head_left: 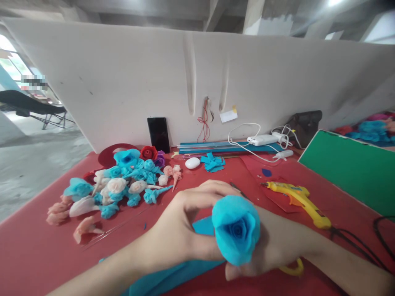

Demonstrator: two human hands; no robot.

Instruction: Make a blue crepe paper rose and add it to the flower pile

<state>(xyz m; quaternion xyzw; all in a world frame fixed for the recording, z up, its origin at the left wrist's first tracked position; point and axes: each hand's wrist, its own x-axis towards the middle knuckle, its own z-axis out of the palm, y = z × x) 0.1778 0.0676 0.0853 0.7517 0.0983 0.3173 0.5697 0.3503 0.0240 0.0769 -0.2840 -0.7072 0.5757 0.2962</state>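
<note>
A blue crepe-paper rose faces up toward me in the lower middle, its petals rolled in a spiral. My left hand curls in from the left, with thumb and fingers closed at the base of the rose. From the right, my right hand closes around the lower side of the bloom, its thumb under the petals. The rose hides most of the fingertips. Below my hands lies blue crepe paper. A yellow loop-shaped handle pokes out under my right wrist.
Left on the red tabletop is a pile of paper flowers. At right lie a yellow glue gun and a green board. Behind are a phone, a white egg-shaped object, blue strips and a white power strip.
</note>
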